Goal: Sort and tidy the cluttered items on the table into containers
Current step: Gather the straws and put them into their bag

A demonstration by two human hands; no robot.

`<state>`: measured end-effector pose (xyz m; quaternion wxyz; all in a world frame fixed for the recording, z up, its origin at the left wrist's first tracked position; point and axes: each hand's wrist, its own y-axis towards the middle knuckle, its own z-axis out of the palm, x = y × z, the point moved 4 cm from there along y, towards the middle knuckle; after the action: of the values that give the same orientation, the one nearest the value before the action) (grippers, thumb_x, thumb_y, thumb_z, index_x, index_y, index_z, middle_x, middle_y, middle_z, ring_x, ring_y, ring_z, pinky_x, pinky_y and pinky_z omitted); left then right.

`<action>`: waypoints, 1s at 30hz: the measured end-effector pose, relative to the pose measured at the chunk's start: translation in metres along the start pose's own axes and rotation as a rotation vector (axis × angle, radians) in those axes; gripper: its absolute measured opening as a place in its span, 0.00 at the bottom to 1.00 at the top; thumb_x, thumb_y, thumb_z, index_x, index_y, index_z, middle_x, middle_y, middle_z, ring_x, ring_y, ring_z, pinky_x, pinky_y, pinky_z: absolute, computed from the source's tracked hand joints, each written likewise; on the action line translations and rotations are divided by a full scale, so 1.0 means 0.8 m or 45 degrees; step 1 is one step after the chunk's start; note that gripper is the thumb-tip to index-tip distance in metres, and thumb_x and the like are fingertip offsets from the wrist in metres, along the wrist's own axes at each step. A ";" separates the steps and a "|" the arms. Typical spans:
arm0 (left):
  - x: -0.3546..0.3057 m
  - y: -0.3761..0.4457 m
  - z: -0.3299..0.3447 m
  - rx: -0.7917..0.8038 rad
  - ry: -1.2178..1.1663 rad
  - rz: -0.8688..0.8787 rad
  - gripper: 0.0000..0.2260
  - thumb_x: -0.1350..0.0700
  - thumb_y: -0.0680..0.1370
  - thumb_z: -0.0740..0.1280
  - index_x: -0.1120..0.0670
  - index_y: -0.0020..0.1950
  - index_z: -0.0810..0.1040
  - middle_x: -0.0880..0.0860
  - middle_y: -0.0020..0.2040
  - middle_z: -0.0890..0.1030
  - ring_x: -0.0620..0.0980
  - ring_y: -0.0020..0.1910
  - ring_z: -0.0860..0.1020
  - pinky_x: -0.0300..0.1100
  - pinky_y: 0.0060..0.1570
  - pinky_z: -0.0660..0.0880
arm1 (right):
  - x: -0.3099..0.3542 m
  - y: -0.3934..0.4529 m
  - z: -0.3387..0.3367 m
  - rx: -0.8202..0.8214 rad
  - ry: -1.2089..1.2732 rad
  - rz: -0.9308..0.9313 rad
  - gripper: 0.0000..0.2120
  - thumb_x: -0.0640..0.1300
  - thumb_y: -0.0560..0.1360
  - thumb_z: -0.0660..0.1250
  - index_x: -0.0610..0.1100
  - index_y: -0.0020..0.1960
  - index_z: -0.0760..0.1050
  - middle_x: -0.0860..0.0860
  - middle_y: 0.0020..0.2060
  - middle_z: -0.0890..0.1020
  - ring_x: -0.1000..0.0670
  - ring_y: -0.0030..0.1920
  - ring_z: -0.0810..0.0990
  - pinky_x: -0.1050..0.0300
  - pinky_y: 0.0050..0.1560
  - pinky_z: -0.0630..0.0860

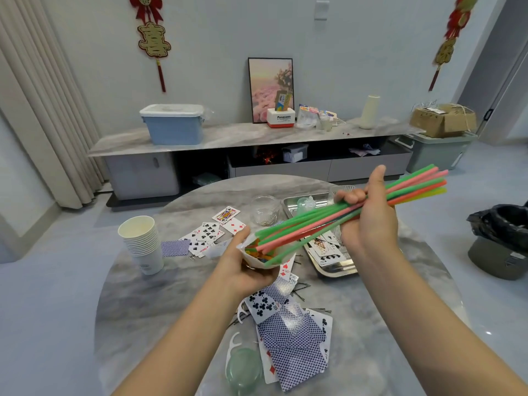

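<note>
A bundle of coloured straws is gripped by the right hand, fingers curled round it, above the round table. Their lower ends are seated in a clear bag clutched by the left hand at mid-table. Toward 2 o'clock a metal tray is set by the rim; paper cups are stacked at 10 o'clock. Bare tabletop is seen at 8 o'clock beside scattered playing cards.

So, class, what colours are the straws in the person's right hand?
Green, pink, red-orange and yellow straws, seen in the head view.
</note>
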<state>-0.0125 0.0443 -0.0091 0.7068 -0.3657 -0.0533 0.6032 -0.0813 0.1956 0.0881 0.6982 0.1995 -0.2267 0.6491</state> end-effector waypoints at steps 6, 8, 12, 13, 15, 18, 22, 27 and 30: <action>0.001 0.004 0.001 0.036 -0.044 -0.015 0.15 0.46 0.75 0.69 0.60 0.46 0.78 0.59 0.42 0.78 0.55 0.40 0.76 0.47 0.33 0.79 | 0.001 -0.015 0.013 0.102 -0.107 -0.119 0.20 0.53 0.77 0.62 0.44 0.33 0.61 0.53 0.20 0.65 0.53 0.23 0.68 0.57 0.37 0.77; 0.000 0.005 0.002 0.055 -0.075 -0.015 0.16 0.46 0.75 0.69 0.60 0.50 0.78 0.60 0.44 0.78 0.57 0.42 0.77 0.50 0.35 0.80 | 0.005 -0.016 0.015 0.094 -0.081 -0.110 0.21 0.54 0.77 0.62 0.45 0.31 0.61 0.53 0.20 0.65 0.54 0.22 0.69 0.57 0.38 0.76; 0.000 0.004 0.004 0.087 -0.097 -0.014 0.19 0.45 0.75 0.68 0.61 0.55 0.76 0.63 0.44 0.80 0.59 0.41 0.78 0.51 0.35 0.80 | 0.017 -0.009 0.013 0.047 -0.030 -0.113 0.22 0.54 0.77 0.62 0.45 0.30 0.62 0.53 0.20 0.65 0.54 0.22 0.68 0.59 0.35 0.75; 0.001 0.004 0.005 0.092 -0.093 -0.014 0.20 0.45 0.75 0.68 0.61 0.55 0.76 0.63 0.44 0.80 0.59 0.41 0.78 0.51 0.35 0.80 | 0.018 -0.006 0.011 0.037 -0.028 -0.114 0.22 0.55 0.77 0.62 0.45 0.30 0.62 0.53 0.21 0.65 0.54 0.22 0.67 0.59 0.35 0.76; 0.003 0.003 0.006 0.095 -0.087 -0.012 0.21 0.44 0.74 0.68 0.61 0.56 0.76 0.63 0.45 0.79 0.59 0.41 0.78 0.50 0.35 0.80 | 0.019 -0.003 0.009 0.015 -0.018 -0.102 0.22 0.55 0.76 0.63 0.45 0.30 0.62 0.52 0.21 0.65 0.53 0.23 0.67 0.59 0.35 0.76; 0.005 0.003 0.005 0.100 -0.100 -0.001 0.22 0.44 0.73 0.69 0.61 0.56 0.75 0.63 0.46 0.79 0.59 0.41 0.77 0.50 0.35 0.80 | 0.019 0.001 0.005 -0.026 0.016 -0.058 0.22 0.56 0.76 0.62 0.44 0.31 0.62 0.52 0.21 0.65 0.54 0.22 0.67 0.59 0.35 0.77; 0.008 0.002 0.007 0.127 -0.129 0.004 0.23 0.44 0.73 0.69 0.61 0.56 0.75 0.64 0.47 0.78 0.60 0.43 0.77 0.53 0.38 0.80 | 0.018 0.004 0.001 -0.051 0.038 -0.043 0.22 0.56 0.77 0.62 0.44 0.31 0.62 0.52 0.21 0.65 0.54 0.21 0.69 0.60 0.34 0.76; 0.001 0.005 0.007 0.158 -0.202 0.051 0.19 0.48 0.78 0.65 0.65 0.56 0.75 0.67 0.54 0.76 0.65 0.49 0.76 0.62 0.45 0.77 | 0.007 -0.008 0.002 0.103 0.038 -0.046 0.20 0.50 0.79 0.61 0.45 0.31 0.62 0.53 0.19 0.61 0.54 0.21 0.61 0.62 0.29 0.71; -0.004 0.004 0.006 0.212 -0.209 0.045 0.13 0.55 0.77 0.63 0.64 0.53 0.78 0.65 0.52 0.78 0.64 0.42 0.79 0.55 0.29 0.80 | 0.005 -0.015 0.003 0.200 0.112 0.029 0.20 0.46 0.78 0.59 0.45 0.28 0.62 0.52 0.18 0.59 0.54 0.19 0.59 0.64 0.25 0.67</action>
<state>-0.0187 0.0435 -0.0062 0.7172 -0.2561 -0.0544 0.6458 -0.0694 0.1963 0.0924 0.6823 0.2224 -0.1465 0.6808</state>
